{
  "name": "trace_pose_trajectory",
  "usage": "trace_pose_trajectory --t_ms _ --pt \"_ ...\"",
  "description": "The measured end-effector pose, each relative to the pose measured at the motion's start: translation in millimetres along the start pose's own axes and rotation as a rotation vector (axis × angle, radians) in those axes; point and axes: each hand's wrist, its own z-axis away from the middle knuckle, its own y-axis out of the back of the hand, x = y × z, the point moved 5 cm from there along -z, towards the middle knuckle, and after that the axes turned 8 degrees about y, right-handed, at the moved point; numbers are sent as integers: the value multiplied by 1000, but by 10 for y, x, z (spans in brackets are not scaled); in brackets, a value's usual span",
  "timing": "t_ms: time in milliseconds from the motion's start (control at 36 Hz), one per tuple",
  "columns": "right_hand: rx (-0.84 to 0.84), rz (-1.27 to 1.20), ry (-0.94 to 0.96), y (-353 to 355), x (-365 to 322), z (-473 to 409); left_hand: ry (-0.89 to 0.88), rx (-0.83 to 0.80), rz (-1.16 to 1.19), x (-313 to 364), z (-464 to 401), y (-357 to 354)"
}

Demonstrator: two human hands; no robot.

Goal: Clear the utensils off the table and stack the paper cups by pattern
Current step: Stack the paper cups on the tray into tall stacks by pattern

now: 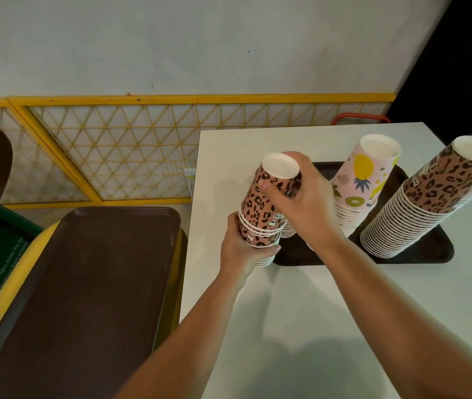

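From the head view, the left hand point(239, 249) is gripping the base of a short leopard stack point(263, 214) at the counter point(301, 306) edge, while the right hand point(305, 203) is clasping its top cup, probably seating it. Next, joining the tall leopard stack point(419, 208) calls for careful alignment.

White table, one dark tray on it

The white table point(329, 312) stands against the wall — its near part bare. Towards its far side lies a dark tray point(419, 251), carrying upside-down cup stacks — a leopard-print stack point(419, 208) on the right, a fruit-print stack point(361, 185) beside it.
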Motion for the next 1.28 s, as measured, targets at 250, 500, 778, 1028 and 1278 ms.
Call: trace_pose_trajectory --t_ms 250,500,778,1028,1278 --pt "289 -51 102 428 -282 -286 17 4 -28 -20 -6 37" --pt "357 55 125 459 -107 -472 9 7 -32 -9 -36 44" --pt "173 139 -61 77 466 -322 2 1 -28 20 -69 43" --pt "226 84 57 88 294 -168 -8 -5 -2 47 -67 18" --pt "-119 41 14 -186 124 91 -18 -8 16 101 -36 -15"
